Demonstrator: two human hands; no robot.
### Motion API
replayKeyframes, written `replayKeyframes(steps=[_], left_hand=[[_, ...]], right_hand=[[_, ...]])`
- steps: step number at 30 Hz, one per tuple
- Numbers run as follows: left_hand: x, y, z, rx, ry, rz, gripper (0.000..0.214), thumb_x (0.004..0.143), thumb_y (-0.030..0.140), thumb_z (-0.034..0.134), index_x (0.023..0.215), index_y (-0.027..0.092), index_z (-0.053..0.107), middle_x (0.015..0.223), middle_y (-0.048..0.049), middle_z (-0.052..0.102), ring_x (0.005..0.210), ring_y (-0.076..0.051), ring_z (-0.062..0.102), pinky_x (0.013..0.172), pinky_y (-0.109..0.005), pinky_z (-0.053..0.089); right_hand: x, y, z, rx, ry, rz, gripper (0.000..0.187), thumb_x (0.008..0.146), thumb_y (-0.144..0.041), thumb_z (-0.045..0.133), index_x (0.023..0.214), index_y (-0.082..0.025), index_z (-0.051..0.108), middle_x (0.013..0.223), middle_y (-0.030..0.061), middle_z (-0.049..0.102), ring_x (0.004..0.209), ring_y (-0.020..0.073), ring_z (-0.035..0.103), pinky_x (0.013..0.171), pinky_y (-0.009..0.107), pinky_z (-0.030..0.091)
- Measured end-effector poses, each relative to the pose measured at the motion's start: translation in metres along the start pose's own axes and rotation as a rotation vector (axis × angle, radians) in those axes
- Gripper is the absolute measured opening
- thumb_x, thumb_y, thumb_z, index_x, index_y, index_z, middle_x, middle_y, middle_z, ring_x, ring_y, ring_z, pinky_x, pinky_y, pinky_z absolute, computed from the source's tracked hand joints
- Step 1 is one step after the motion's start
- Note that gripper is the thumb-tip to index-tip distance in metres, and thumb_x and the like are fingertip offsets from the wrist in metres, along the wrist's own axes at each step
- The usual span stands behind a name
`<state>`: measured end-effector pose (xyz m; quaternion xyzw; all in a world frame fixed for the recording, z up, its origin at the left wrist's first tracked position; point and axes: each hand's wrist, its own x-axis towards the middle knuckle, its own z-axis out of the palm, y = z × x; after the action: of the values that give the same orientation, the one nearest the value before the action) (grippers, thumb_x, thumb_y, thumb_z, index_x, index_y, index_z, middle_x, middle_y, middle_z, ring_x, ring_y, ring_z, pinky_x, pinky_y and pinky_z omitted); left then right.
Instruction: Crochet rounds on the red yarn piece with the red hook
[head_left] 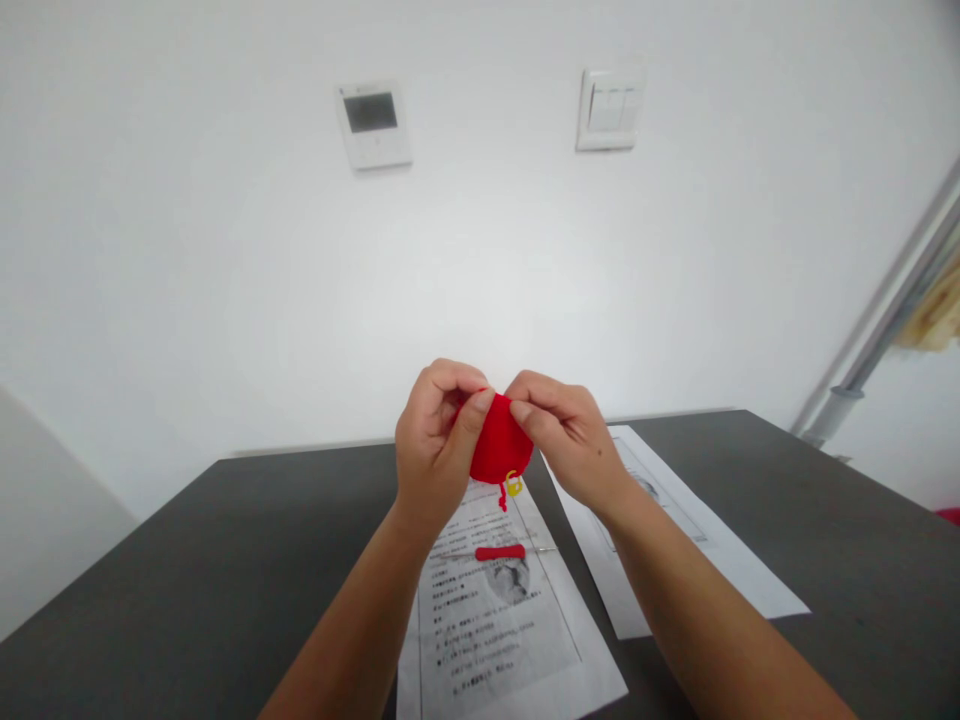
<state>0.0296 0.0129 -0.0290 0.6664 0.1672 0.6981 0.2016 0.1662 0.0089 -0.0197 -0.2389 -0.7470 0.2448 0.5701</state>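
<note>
A small red crocheted piece (501, 445) is held up over the table between both hands. My left hand (442, 430) pinches its upper left edge between thumb and fingers. On the upper right edge, my right hand (566, 430) has its thumb and fingers closed as well. A yellow lock-shaped stitch marker (514, 484) hangs from the lower edge, beside a short red yarn tail (502, 497). Below them, a crochet hook (500, 552) with a red handle and thin metal ends lies across a printed sheet (510, 640). The back of the crocheted piece is hidden.
A second printed sheet (720, 560) lies to the right, partly under my right forearm. The dark table (225, 560) reaches to a white wall (480, 250) that carries a thermostat panel (375, 125) and a switch plate (611, 108). A grey pole (885, 330) stands at the right.
</note>
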Motion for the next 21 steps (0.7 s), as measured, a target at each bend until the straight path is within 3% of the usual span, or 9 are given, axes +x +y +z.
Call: replayKeyframes(steps=[14, 21], left_hand=[[0.0007, -0.0061, 0.0014, 0.08, -0.009, 0.21, 0.008, 0.089, 0.012, 0.059, 0.089, 0.02, 0.061, 0.083, -0.0003, 0.059, 0.075, -0.01, 0.057, 0.067, -0.021, 0.047], [-0.0015, -0.0088, 0.0044, 0.017, 0.004, 0.187, 0.009, 0.09, 0.011, 0.057, 0.09, 0.02, 0.06, 0.084, -0.0002, 0.059, 0.077, -0.01, 0.057, 0.069, -0.021, 0.047]], right_hand=[[0.0, -0.001, 0.0004, 0.03, -0.008, -0.023, 0.022, 0.085, -0.017, 0.043, 0.064, -0.02, 0.048, 0.057, -0.0051, 0.045, 0.053, 0.0092, 0.041, 0.052, 0.024, 0.032], [0.0, -0.0011, -0.0001, 0.05, -0.005, -0.047, 0.021, 0.083, -0.013, 0.042, 0.064, -0.019, 0.049, 0.057, -0.0056, 0.044, 0.053, 0.0085, 0.04, 0.051, 0.023, 0.032]])
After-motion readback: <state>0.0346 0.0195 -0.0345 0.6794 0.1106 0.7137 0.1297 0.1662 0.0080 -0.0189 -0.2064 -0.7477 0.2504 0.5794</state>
